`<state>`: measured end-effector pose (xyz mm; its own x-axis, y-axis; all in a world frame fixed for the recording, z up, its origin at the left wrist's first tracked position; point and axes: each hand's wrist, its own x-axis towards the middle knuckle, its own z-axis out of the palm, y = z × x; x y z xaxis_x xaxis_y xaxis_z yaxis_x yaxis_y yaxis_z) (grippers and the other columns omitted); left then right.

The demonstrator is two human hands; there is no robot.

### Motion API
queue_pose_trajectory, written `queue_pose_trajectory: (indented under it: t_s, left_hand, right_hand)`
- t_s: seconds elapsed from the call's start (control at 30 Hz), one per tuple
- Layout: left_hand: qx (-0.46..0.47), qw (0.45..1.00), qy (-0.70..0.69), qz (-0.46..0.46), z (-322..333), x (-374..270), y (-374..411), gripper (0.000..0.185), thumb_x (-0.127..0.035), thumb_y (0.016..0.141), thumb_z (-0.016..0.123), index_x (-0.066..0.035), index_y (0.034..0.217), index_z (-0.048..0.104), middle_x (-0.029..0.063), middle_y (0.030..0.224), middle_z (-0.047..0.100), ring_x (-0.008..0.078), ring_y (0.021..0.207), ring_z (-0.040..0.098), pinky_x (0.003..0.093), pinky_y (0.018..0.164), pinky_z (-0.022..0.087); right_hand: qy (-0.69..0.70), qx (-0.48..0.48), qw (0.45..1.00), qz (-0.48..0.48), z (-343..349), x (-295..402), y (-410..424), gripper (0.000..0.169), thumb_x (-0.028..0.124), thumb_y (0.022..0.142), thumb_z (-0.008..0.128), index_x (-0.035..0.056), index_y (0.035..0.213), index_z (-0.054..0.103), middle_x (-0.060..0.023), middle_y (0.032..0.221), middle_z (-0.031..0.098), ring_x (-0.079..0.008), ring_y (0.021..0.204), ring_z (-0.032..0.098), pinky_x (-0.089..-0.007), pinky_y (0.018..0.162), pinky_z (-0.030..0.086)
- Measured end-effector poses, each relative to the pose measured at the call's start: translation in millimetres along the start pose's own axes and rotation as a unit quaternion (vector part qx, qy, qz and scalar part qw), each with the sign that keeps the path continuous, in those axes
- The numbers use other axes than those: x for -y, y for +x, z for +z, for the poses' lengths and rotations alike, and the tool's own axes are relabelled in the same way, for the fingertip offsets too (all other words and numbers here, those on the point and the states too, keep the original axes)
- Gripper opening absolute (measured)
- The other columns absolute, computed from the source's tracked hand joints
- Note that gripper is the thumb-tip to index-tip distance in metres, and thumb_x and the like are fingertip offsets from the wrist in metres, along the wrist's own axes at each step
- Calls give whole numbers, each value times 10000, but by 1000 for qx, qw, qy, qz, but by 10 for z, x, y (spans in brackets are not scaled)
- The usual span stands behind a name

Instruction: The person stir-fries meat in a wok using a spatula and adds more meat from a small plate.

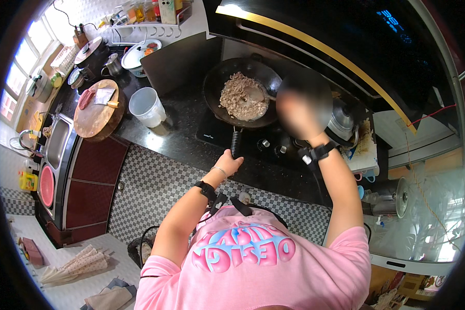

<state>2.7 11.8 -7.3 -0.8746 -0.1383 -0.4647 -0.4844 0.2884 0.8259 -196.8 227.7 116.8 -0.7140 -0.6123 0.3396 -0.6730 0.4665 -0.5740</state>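
Note:
My left hand (228,164) grips the end of the black ribbed handle (236,143) of a dark wok (213,93). Crumbled, pale brown minced meat (236,97) lies in the wok with some liquid around it. A cooking utensil's metal head (256,94) is partly sunk in the meat; it could be a spatula or a ladle. Its handle runs right into my right hand (296,110), which is held over the wok's right rim. A blurred patch covers most of that hand, so its separate fingers are hidden.
Left of the black cooktop (213,131) stands a translucent plastic container (147,106). Farther left, a round chopping board (95,120) holds a cleaver (104,97) and raw meat (86,99). A metal kettle (341,122) stands right; the range hood (314,42) overhangs the back.

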Motion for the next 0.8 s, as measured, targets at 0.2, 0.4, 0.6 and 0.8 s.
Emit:
queue_pose_trajectory:
  t_s: [0.2, 0.4, 0.6, 0.8]
  left_hand:
    - [5, 1000, -8, -1, -17, -38, -51, 413, -307, 885, 690, 20, 1026, 481, 125, 733, 636, 211, 605, 637, 354, 550, 515]
    - [11, 1000, 2, -11, 10, -6, 6, 434, -318, 884, 690, 16, 1045, 465, 109, 698, 617, 205, 588, 623, 339, 519, 504]
    - [6, 1000, -3, -18, -21, 8, -35, 444, -313, 887, 687, 23, 1062, 456, 110, 689, 615, 207, 581, 619, 341, 517, 501]
    - [7, 1000, -6, -7, 6, 20, -11, 443, -303, 887, 688, 23, 1077, 457, 107, 690, 616, 205, 570, 614, 340, 511, 494]
  right_hand:
    - [117, 51, 992, -21, -826, 131, 529, 280, 200, 954, 599, 70, 1203, 584, -68, 1173, 616, -192, 1063, 590, -327, 933, 478]
    - [-95, -83, 991, 53, -125, -37, 403, 325, 240, 979, 546, 82, 1261, 585, -93, 1217, 618, -210, 1105, 594, -340, 968, 481]
    - [-66, -126, 989, -50, 150, 441, 369, 187, 186, 906, 640, 71, 1049, 676, -83, 993, 691, -218, 917, 654, -349, 822, 535]
    - [-279, -186, 933, -130, 7, 524, 534, 142, 142, 908, 616, 63, 1012, 670, -77, 955, 678, -217, 887, 640, -327, 794, 526]
